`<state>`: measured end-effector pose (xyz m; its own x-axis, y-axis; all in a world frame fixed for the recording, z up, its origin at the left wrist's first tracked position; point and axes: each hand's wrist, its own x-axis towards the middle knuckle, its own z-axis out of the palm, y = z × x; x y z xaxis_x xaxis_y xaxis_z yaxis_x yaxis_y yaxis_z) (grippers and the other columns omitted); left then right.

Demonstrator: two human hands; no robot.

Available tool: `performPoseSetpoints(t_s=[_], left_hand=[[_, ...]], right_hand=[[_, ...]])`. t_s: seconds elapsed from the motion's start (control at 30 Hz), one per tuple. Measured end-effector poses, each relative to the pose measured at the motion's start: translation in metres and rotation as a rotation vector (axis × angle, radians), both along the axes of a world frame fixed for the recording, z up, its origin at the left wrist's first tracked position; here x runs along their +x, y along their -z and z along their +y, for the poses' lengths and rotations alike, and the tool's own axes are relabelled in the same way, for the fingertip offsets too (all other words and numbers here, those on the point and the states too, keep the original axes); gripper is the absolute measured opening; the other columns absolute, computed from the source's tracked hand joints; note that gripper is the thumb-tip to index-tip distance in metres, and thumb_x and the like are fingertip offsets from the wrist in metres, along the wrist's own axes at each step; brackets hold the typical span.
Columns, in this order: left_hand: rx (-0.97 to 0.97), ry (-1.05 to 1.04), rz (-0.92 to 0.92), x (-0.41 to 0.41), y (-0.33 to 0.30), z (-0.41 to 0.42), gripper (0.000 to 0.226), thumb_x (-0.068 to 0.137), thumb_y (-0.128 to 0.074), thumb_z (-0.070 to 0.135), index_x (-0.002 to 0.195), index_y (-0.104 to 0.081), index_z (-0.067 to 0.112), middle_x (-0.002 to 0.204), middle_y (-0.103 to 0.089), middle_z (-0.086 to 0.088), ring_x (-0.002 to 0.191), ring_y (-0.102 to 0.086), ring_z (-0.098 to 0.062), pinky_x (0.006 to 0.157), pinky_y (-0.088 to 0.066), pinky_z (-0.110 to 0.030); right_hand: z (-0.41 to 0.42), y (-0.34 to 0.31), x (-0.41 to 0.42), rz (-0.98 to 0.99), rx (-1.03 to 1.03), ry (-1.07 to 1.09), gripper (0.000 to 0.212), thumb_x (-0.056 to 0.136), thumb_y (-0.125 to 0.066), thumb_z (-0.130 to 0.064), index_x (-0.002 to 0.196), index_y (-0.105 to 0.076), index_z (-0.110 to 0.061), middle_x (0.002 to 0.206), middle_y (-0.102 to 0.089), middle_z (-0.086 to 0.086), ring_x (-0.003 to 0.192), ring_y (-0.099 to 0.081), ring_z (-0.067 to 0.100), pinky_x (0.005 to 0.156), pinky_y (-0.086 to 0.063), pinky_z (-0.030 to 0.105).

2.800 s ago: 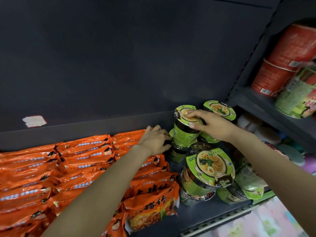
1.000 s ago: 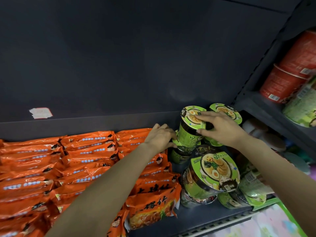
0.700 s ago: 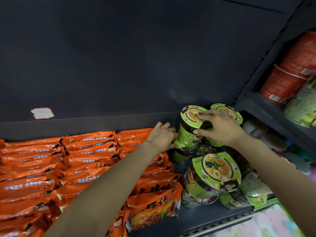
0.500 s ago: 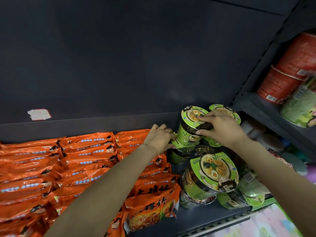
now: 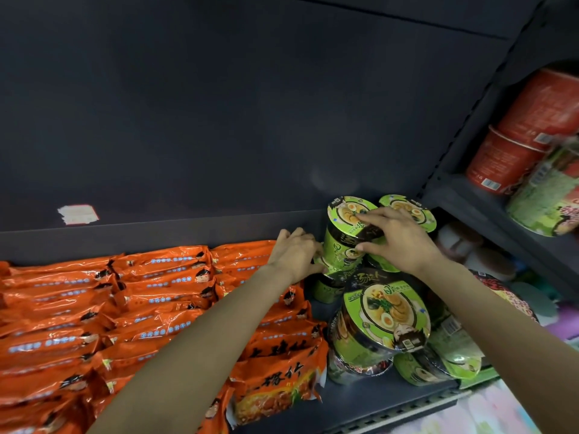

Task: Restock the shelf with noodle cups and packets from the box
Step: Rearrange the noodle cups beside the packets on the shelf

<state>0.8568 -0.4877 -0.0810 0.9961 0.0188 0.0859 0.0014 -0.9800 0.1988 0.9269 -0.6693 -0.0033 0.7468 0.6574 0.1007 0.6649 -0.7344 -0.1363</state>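
Note:
A tall green noodle cup (image 5: 341,242) stands tilted at the back of the dark shelf (image 5: 369,399), stacked on another green cup (image 5: 324,289). My right hand (image 5: 399,241) grips its lid and side from the right. My left hand (image 5: 296,255) presses against the lower cup's rim from the left, fingers bent. A second green cup (image 5: 413,208) stands behind my right hand. Wide green noodle bowls (image 5: 383,317) lie stacked and tipped in front. Orange noodle packets (image 5: 150,296) fill the shelf's left side in rows.
Red cups (image 5: 513,145) and a green-pink cup (image 5: 545,195) sit on a higher side shelf at the right. Pale round packages (image 5: 470,249) lie below it. A white label (image 5: 78,214) sticks to the dark back panel. The box is out of view.
My right hand has tipped the tall green cup and shifted its grip from the lid to lid and side. My left hand has stayed against the lower cup.

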Motion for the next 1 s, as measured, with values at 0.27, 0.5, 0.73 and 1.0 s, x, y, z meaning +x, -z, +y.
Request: performPoseSetpoints(t_s=[0.27,0.5,0.73,1.0], left_hand=[[-0.24,-0.171,-0.291,-0.017,-0.047,-0.002,0.035,0.084,-0.059,0.048,0.107,-0.052,0.023,0.111,-0.056,0.005,0.107,-0.047,-0.016,0.089,-0.034,-0.034],[-0.212,0.036,-0.268,-0.007,-0.084,-0.029,0.039,0.093,-0.051,0.038,0.129,-0.049,0.023,0.126,-0.05,0.001,0.118,-0.043,-0.019,0.095,-0.035,-0.035],[-0.101,0.009,-0.037,0.022,-0.091,-0.052,0.057,0.088,-0.053,0.054,0.138,-0.044,0.028,0.139,-0.045,-0.003,0.127,-0.041,-0.025,0.102,-0.038,-0.043],[-0.074,-0.13,-0.01,0.031,-0.077,-0.061,0.052,0.085,-0.056,0.055,0.131,-0.054,0.03,0.136,-0.049,0.003,0.126,-0.039,-0.019,0.1,-0.04,-0.037]], right_hand=[[-0.016,-0.012,-0.011,0.072,0.24,0.022,0.045,0.087,-0.065,-0.024,0.13,-0.054,-0.021,0.135,-0.048,0.0,0.127,-0.041,0.018,0.102,-0.028,0.022],[-0.047,-0.02,0.004,0.041,0.253,0.121,0.042,0.087,-0.064,-0.019,0.128,-0.056,-0.014,0.13,-0.054,0.008,0.121,-0.05,0.023,0.103,-0.035,0.028],[-0.061,-0.023,0.039,0.095,0.126,0.092,0.049,0.086,-0.066,-0.026,0.132,-0.052,-0.017,0.13,-0.051,0.01,0.122,-0.047,0.026,0.102,-0.037,0.03],[-0.055,-0.008,0.066,0.074,0.028,0.009,0.049,0.086,-0.062,-0.041,0.13,-0.054,-0.019,0.132,-0.051,0.008,0.123,-0.046,0.027,0.101,-0.04,0.039]])
